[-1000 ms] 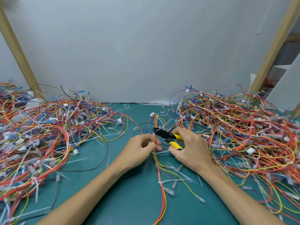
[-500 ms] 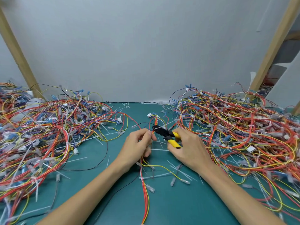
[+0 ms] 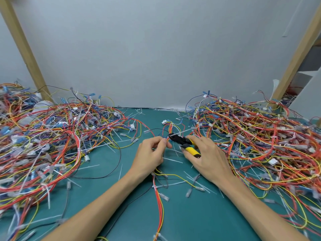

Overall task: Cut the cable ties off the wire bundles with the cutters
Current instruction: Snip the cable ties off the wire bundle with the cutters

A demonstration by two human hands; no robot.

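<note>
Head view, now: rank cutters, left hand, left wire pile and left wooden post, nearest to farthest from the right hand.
1. Cutters: held in the right hand itself.
2. Left hand: just to its left, pinching the wire bundle.
3. Left wire pile: across the mat, far left.
4. Left wooden post: behind that pile, upper left.

Handles of your yellow-and-black cutters (image 3: 178, 140) half hidden under your right hand (image 3: 208, 159), red and yellow wire bundle (image 3: 157, 199) lost inside your left hand (image 3: 149, 153), blade tips too small to judge contact, left wire heap (image 3: 43, 145) and right wire heap (image 3: 269, 145) cut off by the edges
</note>
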